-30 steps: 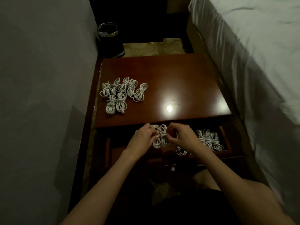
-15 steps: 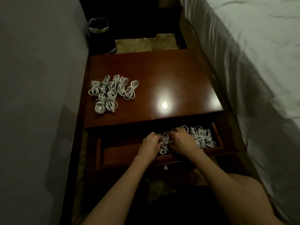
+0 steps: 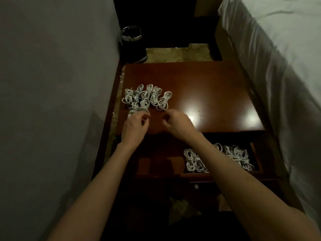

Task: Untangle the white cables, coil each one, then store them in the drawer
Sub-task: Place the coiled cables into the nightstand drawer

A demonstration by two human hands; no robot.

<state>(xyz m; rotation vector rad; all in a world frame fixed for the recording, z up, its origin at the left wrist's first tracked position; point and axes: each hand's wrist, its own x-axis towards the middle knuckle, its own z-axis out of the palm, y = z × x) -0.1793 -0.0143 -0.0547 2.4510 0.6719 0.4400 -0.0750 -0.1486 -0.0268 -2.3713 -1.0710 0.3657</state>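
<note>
Fingers of the left hand (image 3: 133,126) curl loosely at the near edge of the pile of coiled white cables (image 3: 145,100) on the nightstand top (image 3: 217,94); the fingertips touch or nearly touch the closest coil, but whether they actually pinch it cannot be told in this dim view. Fingers of the right hand (image 3: 177,124) are also bent, thumb toward forefinger, with nothing visible between them; this hand hovers just at 5 o'clock of the outermost coil (image 3: 164,100), apart from it.

That pile sits at about 10 o'clock on the reddish-brown top, some eight or so bundles lying against one another. A bright light reflection (image 3: 191,117) shines on the polished wood just at 3 o'clock of the right hand.

Below the top, at 6 o'clock, the open drawer (image 3: 156,166) holds more coiled cables (image 3: 218,160) gathered in its 3 o'clock half, partly crossed by the right forearm; its 9 o'clock half shows bare wood.

At 12 o'clock beyond the nightstand stands a dark wastebin (image 3: 132,44) against the grey wall (image 3: 52,101). A bed with white sheets (image 3: 278,66) runs along 3 o'clock
</note>
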